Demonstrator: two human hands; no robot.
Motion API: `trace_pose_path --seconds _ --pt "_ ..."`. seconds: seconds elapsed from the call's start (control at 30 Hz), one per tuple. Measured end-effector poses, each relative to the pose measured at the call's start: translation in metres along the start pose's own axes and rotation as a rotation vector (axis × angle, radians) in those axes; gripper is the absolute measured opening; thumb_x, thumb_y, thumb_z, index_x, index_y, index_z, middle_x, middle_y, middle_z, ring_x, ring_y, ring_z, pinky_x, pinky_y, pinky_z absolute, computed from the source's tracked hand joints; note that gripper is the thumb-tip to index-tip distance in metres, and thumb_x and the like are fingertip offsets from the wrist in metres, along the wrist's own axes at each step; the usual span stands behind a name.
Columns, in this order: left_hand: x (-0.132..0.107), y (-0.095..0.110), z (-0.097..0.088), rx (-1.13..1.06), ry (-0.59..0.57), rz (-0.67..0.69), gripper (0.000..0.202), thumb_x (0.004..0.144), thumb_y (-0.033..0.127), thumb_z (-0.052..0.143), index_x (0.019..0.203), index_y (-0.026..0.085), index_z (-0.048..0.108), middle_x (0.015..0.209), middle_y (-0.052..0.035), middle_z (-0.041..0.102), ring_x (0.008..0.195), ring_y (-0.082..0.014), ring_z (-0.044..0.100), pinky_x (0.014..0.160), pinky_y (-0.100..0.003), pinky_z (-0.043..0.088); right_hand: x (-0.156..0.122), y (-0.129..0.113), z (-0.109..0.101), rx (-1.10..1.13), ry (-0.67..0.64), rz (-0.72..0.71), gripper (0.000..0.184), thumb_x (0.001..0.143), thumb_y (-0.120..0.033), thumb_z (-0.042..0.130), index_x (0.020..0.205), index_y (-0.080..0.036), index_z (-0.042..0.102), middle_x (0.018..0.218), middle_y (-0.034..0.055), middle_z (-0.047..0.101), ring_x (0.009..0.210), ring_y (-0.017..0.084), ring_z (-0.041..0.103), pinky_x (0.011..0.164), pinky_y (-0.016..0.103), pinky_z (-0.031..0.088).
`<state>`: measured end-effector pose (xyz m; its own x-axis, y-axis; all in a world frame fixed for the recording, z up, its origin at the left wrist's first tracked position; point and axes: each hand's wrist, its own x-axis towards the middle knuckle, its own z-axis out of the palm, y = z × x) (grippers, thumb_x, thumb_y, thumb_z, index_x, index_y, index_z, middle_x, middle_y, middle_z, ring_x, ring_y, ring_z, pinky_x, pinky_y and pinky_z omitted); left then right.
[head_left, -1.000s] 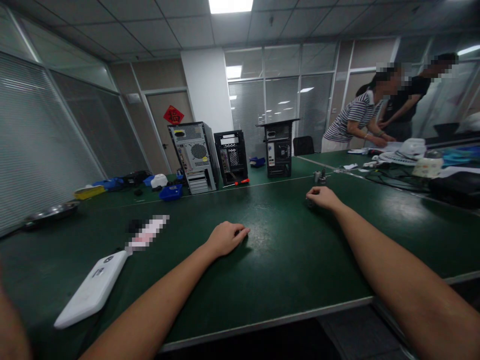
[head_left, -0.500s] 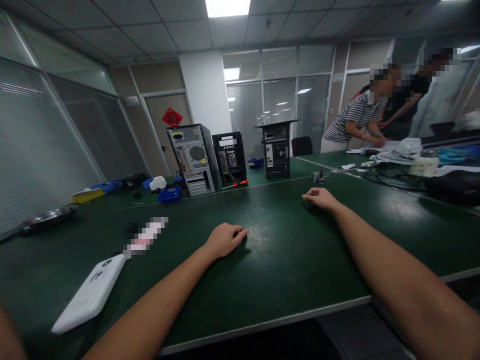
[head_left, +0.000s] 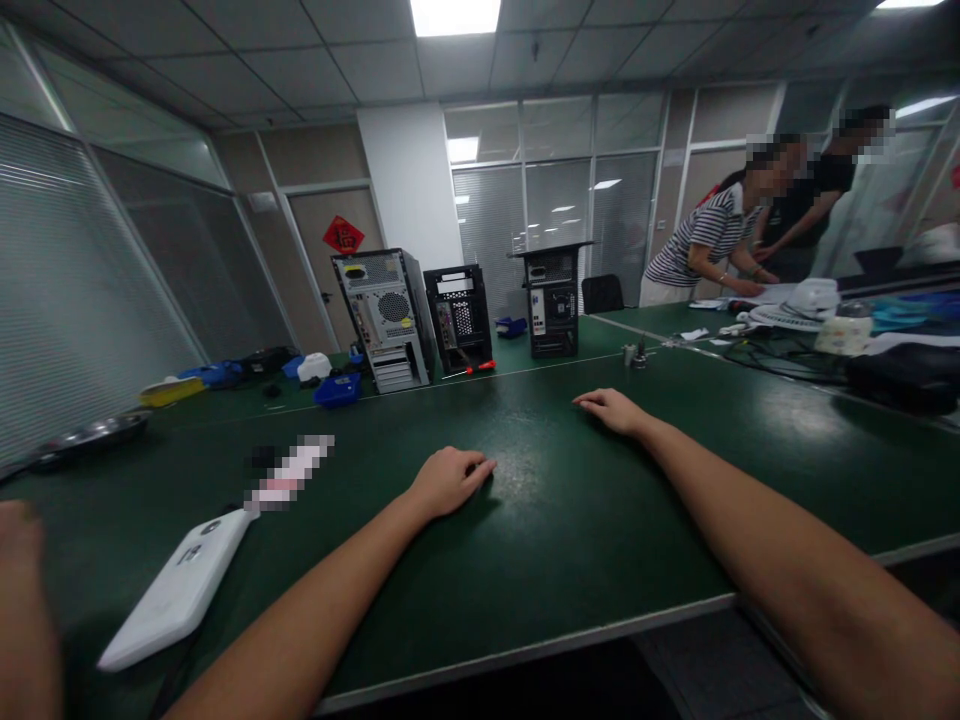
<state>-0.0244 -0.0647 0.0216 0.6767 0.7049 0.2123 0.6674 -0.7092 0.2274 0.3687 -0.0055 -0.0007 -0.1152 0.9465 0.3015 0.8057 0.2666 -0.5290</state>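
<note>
My left hand [head_left: 450, 478] rests on the green table [head_left: 570, 540] near its middle, fingers curled in loosely with nothing visible in them. My right hand [head_left: 611, 408] lies palm down farther back and to the right, fingers stretched flat toward the left and holding nothing. The stretch of tabletop between the two hands is bare and scuffed. A small metal part [head_left: 637, 353] stands beyond my right hand, apart from it.
A white flat device [head_left: 180, 590] lies at the front left, a blurred arm [head_left: 22, 610] beside it at the frame's edge. Three computer cases [head_left: 390, 315] stand at the back with blue trays [head_left: 337, 388] and a red screwdriver [head_left: 474, 368]. Two people [head_left: 712, 245] lean over cluttered tables at the right.
My right hand has slid left and nearer along the table and its fingers have flattened out. My left hand has stayed put. An arm has come into view at the left edge.
</note>
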Motion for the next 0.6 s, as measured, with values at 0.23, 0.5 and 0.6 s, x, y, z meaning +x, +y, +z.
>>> trace_pose_path --seconds 0.23,0.5,0.6 --pt "-0.001 -0.002 0.001 -0.001 0.014 -0.023 0.048 0.102 0.054 0.035 0.102 0.023 0.072 0.079 -0.0042 0.071 0.070 -0.0181 0.063 0.065 -0.026 0.039 -0.002 -0.089 0.041 -0.104 -0.053 -0.406 0.040 0.093 -0.030 0.056 0.130 -0.019 0.067 0.109 0.0112 0.068 0.099 0.022 0.064 0.092 0.035 0.048" --pt "0.000 -0.004 0.002 0.034 0.028 -0.013 0.047 0.104 0.051 0.034 0.107 0.022 0.069 0.085 -0.0058 0.073 0.076 -0.0203 0.067 0.067 -0.026 0.042 -0.029 -0.158 0.067 -0.076 -0.099 -0.730 0.047 0.090 -0.029 0.062 0.136 -0.019 0.059 0.115 0.0106 0.069 0.105 0.023 0.063 0.093 0.037 0.048" --pt "0.000 -0.005 0.002 0.054 0.010 0.004 0.043 0.104 0.048 0.036 0.102 0.021 0.070 0.087 -0.0061 0.073 0.076 -0.0200 0.067 0.067 -0.026 0.042 -0.034 -0.165 0.072 -0.091 -0.086 -0.764 0.047 0.090 -0.027 0.062 0.135 -0.019 0.058 0.115 0.0112 0.069 0.104 0.022 0.063 0.092 0.036 0.048"
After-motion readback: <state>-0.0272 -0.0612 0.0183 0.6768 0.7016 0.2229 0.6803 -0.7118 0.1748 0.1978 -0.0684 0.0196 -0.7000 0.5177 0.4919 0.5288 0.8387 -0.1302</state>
